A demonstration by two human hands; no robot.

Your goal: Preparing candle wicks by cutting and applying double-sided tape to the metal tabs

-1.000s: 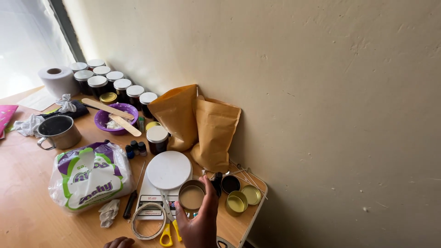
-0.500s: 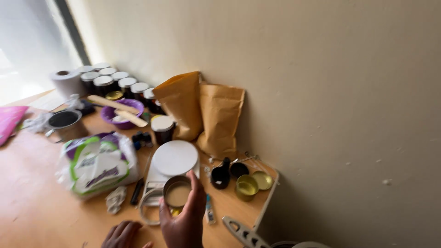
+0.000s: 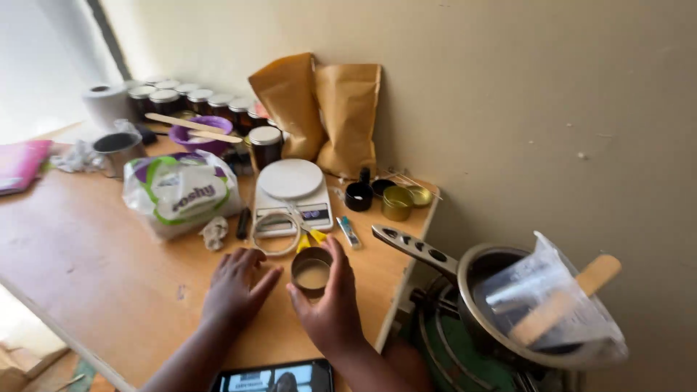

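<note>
Holding small round tin [image 3: 312, 272] upright in right hand [image 3: 332, 305], grip clamped around it; left hand [image 3: 234, 284] resting flat, fingers apart, just beside on desk [image 3: 94, 254].

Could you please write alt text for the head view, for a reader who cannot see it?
The right hand holds a small tin of pale liquid on a wooden table, with the left hand flat beside it. Behind them are a white scale, a plastic bag, jars and two paper pouches. To the right, a pan holds a plastic jug.
</note>
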